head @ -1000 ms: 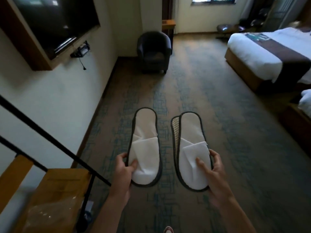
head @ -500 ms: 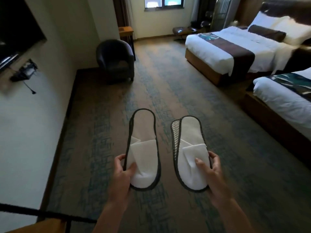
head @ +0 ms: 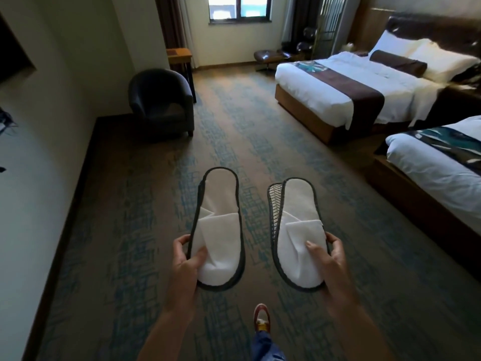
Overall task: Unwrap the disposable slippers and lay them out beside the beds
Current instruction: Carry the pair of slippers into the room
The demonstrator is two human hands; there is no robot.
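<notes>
I hold flat white disposable slippers with dark edging out in front of me, above the carpet. My left hand (head: 185, 267) pinches the toe end of the left slipper (head: 218, 225), thumb on top. My right hand (head: 328, 264) pinches the toe end of the right slipper (head: 299, 230); a patterned sole peeks out along its left edge, so a second slipper seems stacked under it. Two beds stand to the right: the far bed (head: 346, 89) and the near bed (head: 432, 165).
A dark armchair (head: 161, 102) stands by the left wall, with a small wooden table (head: 179, 57) behind it. A lounge chair (head: 273, 57) sits near the window. My foot in a red and yellow shoe (head: 262, 317) is on the patterned carpet (head: 247, 142).
The view has swung right and forward: the wall TV and the wooden rack have slid out of sight, and both beds have come into view. My hands hold the slippers as before.
</notes>
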